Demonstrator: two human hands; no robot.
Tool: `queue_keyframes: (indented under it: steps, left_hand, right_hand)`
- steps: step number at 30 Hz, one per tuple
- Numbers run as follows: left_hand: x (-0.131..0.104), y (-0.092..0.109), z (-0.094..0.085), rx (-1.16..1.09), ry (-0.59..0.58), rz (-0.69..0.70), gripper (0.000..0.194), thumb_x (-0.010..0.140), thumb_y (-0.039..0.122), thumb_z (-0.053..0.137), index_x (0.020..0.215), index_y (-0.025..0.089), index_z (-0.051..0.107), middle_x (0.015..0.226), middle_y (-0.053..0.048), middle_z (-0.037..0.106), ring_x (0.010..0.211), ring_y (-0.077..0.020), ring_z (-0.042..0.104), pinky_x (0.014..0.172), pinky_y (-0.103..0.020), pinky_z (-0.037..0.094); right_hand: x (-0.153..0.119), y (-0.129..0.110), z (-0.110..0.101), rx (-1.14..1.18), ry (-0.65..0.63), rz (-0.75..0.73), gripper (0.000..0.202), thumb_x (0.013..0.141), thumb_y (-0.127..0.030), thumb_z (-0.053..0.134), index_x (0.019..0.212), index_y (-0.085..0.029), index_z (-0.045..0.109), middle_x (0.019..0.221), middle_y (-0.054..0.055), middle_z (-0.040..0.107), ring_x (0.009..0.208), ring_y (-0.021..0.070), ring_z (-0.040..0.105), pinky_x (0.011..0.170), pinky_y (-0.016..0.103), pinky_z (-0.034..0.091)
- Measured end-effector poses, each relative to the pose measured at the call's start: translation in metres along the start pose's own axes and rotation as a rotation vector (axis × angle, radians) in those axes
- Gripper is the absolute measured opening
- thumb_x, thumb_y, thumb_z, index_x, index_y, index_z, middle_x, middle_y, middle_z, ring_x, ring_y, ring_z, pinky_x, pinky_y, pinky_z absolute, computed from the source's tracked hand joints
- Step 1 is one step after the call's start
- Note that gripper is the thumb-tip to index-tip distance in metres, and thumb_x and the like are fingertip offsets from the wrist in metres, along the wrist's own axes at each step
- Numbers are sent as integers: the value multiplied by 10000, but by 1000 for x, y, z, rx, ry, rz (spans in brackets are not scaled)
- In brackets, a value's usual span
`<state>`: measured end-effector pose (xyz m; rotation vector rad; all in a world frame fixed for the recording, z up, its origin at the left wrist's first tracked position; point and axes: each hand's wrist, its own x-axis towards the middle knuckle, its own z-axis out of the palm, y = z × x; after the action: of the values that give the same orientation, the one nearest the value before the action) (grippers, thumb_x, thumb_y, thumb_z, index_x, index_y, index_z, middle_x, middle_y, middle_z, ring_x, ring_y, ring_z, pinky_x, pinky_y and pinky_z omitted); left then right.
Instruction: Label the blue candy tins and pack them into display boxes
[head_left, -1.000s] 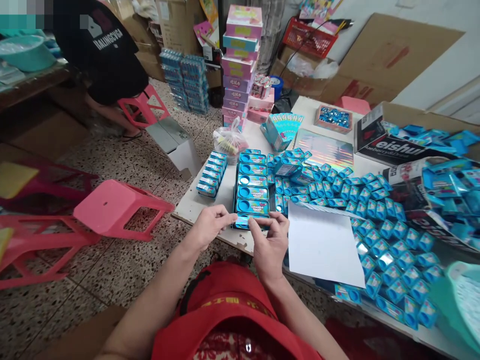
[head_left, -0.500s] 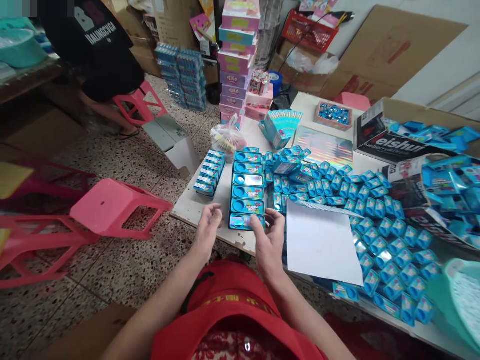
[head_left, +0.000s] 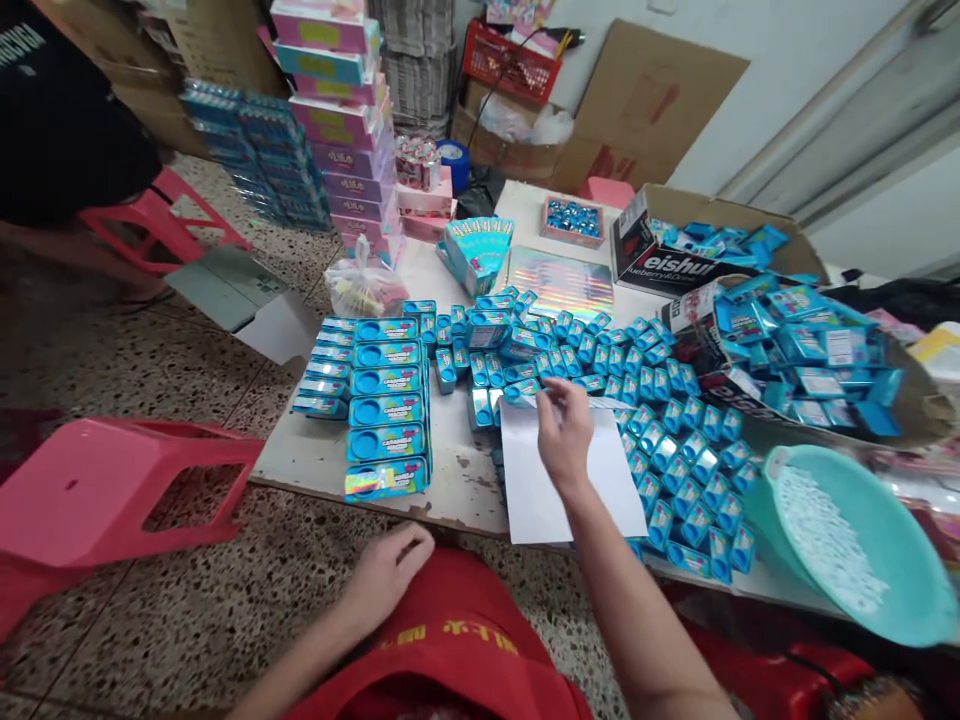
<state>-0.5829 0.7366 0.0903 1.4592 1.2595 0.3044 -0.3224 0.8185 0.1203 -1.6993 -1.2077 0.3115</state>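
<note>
My right hand [head_left: 564, 430] is over the upper edge of a stack of white sheets [head_left: 529, 500], its fingers bent toward the thumb. What its fingertips close on, if anything, I cannot make out. Low in front of the red apron [head_left: 450, 600] is my left hand [head_left: 386, 575], loosely curved, thumb apart from the fingers and nothing in it. A column of flat blue packs with round windows [head_left: 386, 411] lies at the table's left front, beside a row of similar packs [head_left: 328, 370]. Many small blue boxes [head_left: 667, 450] lie around the sheets.
On the right, cartons [head_left: 686, 265] hold blue packets, and a turquoise basin [head_left: 795, 540] holds small white pieces. Shiny sheets [head_left: 562, 285] and a fan of blue cards [head_left: 478, 250] lie farther back. A pink stool [head_left: 97, 480] stands left; a person in black [head_left: 67, 130] sits beyond.
My right hand has left the column of packs and moved right to the white sheets. My left hand has drawn back toward the apron. The view has turned right.
</note>
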Motion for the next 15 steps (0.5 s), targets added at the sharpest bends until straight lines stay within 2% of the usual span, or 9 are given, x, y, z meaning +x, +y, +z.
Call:
queue_keyframes:
  steps: [1, 3, 5, 6, 8, 11, 13, 15]
  left_hand:
    - [12, 11, 12, -10, 6, 19, 219, 838, 378, 487, 714, 242, 606, 715, 16, 637, 711, -173, 593, 723, -276, 459]
    - [46, 29, 37, -57, 93, 44, 174, 828, 371, 503, 815, 234, 610, 807, -2, 650, 750, -176, 602, 732, -281, 466]
    - [85, 42, 58, -109, 193, 64, 232, 821, 370, 517, 980, 219, 592, 958, -43, 646, 812, -186, 607, 738, -297, 480]
    - [104, 47, 66, -116, 246, 73, 283, 821, 363, 521, 1054, 209, 570, 1028, -65, 627, 843, -191, 606, 748, -309, 486]
    - [138, 54, 79, -77, 348, 99, 346, 827, 327, 529, 1149, 199, 531, 1119, -93, 581, 924, -205, 592, 795, -335, 490]
    - [177, 66, 88, 99, 458, 174, 369, 843, 240, 525, 1208, 191, 518, 1164, -112, 542, 1076, -240, 528, 919, -376, 444]
    - [195, 74, 89, 242, 467, 166, 356, 862, 204, 500, 1216, 183, 534, 1157, -125, 536, 1112, -263, 493, 947, -393, 415]
    - [209, 83, 89, 362, 443, 92, 325, 880, 204, 480, 1193, 182, 564, 1139, -132, 533, 1085, -272, 495, 920, -387, 418]
  right_hand:
    - [18, 20, -1, -94, -77, -75, 194, 888, -325, 485, 1009, -217, 591, 1026, 93, 594, 990, 236, 529, 868, 401, 423]
    - [43, 55, 2, -312, -330, -149, 198, 832, -323, 593, 1003, -228, 625, 1064, 108, 605, 1032, 280, 509, 881, 439, 397]
    - [50, 83, 9, -494, -520, -175, 304, 740, -338, 718, 1017, -243, 638, 1069, 114, 608, 1020, 306, 501, 862, 453, 388]
    - [48, 94, 11, -553, -568, -186, 357, 709, -355, 751, 1030, -247, 636, 1066, 116, 606, 1011, 310, 498, 854, 454, 385]
    - [40, 111, 15, -592, -590, -216, 386, 710, -413, 747, 1034, -241, 627, 1064, 121, 596, 1007, 309, 490, 857, 452, 381]
    - [27, 128, 16, -510, -545, -261, 385, 751, -493, 685, 1013, -221, 609, 1119, 132, 572, 1054, 308, 482, 896, 452, 374]
    - [22, 136, 16, -426, -497, -297, 444, 744, -526, 675, 1040, -207, 583, 1177, 147, 546, 1103, 313, 475, 932, 461, 369]
    - [18, 142, 16, -355, -442, -334, 549, 733, -547, 672, 1122, -185, 536, 1225, 172, 514, 1142, 324, 463, 960, 482, 364]
